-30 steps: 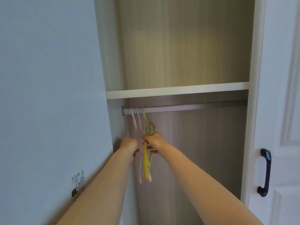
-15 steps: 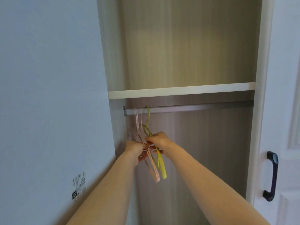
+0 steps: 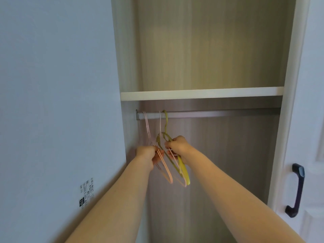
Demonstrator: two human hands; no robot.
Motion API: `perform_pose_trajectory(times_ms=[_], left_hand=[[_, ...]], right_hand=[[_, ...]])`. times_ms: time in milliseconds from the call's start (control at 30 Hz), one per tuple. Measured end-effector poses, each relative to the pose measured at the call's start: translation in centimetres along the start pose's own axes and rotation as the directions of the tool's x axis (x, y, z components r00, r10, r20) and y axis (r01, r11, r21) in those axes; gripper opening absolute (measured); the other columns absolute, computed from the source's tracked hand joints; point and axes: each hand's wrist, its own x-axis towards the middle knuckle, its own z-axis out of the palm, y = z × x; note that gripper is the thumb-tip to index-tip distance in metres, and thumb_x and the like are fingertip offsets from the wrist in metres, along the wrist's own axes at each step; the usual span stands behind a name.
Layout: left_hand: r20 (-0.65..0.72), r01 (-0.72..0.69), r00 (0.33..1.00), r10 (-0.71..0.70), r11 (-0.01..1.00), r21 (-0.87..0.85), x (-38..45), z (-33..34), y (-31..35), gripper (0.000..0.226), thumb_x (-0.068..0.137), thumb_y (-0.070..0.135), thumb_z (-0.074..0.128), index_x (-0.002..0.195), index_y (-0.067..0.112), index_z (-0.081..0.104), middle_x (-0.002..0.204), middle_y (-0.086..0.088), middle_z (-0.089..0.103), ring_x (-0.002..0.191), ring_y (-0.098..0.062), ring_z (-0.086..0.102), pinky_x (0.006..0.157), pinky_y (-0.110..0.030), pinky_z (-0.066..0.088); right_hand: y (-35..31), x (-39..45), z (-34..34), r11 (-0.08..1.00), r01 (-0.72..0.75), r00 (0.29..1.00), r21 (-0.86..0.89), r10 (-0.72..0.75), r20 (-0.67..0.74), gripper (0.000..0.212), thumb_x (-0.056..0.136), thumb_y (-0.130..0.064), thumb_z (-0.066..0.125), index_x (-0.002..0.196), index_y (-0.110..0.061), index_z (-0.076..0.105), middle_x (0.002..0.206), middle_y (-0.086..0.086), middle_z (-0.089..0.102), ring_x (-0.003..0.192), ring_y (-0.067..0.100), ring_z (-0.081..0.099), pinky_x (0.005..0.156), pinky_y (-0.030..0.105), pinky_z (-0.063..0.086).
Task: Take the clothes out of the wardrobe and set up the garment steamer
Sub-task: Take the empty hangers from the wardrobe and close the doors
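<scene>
**A:** ok so what's changing from a second ago? Your hands are sitting pretty much in the same spot, middle of the frame, but the hangers aren't dangling straight down anymore. They're swinging out with their bottoms kicking toward lower right, and the hooks are spreading apart along the rod (image 3: 219,114).

**B:** yep. Your left hand (image 3: 149,154) is curling around the pink hangers (image 3: 166,171), your right hand (image 3: 178,146) is pinching the yellow-green hanger (image 3: 183,168) near its neck. Both are holding on, neither one relaxed.

**A:** counting time: how many hangers are you seeing?

**B:** I'm counting one yellow-green hook on the rod and two pink hooks, though the pink wires are blurring together lower down, so it could be more. All of them are bare, and all are hanging at the left end of the rod, just under the shelf (image 3: 201,93).

**A:** and the rest?

**B:** One rod, one shelf, one dark door handle (image 3: 296,190) at lower right, one sticker (image 3: 86,192) on the panel at lower left.
</scene>
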Motion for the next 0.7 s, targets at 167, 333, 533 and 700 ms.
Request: perform_pose_trajectory(times_ms=[167,333,533,700], left_hand=[[0.034,-0.013,0.999,0.018,0.992,-0.125,-0.5,0.0,0.7,0.019,0.095,-0.011,0.041,0.081,-0.001,0.049,0.075,-0.019,0.052,0.055,-0.024,0.063,0.060,-0.036,0.056],[0.076,-0.013,0.997,0.027,0.986,-0.168,-1.5,0.5,1.3,0.019,0.095,-0.011,0.041,0.107,-0.005,0.054,0.084,-0.019,0.055,0.069,-0.023,0.060,0.073,-0.035,0.051],[0.132,-0.043,0.989,0.069,0.980,-0.194,-3.5,1.4,1.6,0.017,0.093,-0.012,0.045,0.103,-0.003,0.056,0.078,-0.019,0.053,0.066,-0.022,0.057,0.061,-0.034,0.054],[0.138,-0.071,0.987,0.082,0.994,-0.087,-5.3,1.5,0.1,0.010,0.091,0.000,0.058,0.086,0.008,0.062,0.074,-0.010,0.060,0.064,-0.018,0.061,0.057,-0.028,0.059]], right_hand=[[0.2,-0.1,-1.2,1.000,-0.018,1.000,0.007,0.018,0.010,0.026,0.094,-0.008,0.053,0.115,0.007,0.052,0.071,0.011,0.051,0.052,0.017,0.048,0.046,0.026,0.046],[-0.2,-0.6,-1.6,0.999,0.040,0.999,0.000,-0.040,-0.012,0.024,0.096,-0.011,0.051,0.112,0.006,0.055,0.071,0.009,0.048,0.053,0.016,0.045,0.050,0.029,0.043],[-0.7,-2.2,-2.5,0.988,0.148,0.989,0.049,-0.146,-0.030,0.013,0.098,-0.014,0.049,0.090,-0.005,0.056,0.074,0.007,0.048,0.058,0.017,0.045,0.048,0.028,0.040],[-0.3,-5.1,-3.2,0.982,0.164,0.986,0.097,-0.160,-0.049,0.012,0.098,-0.014,0.049,0.092,-0.007,0.056,0.074,0.005,0.049,0.060,0.015,0.050,0.053,0.030,0.044]])
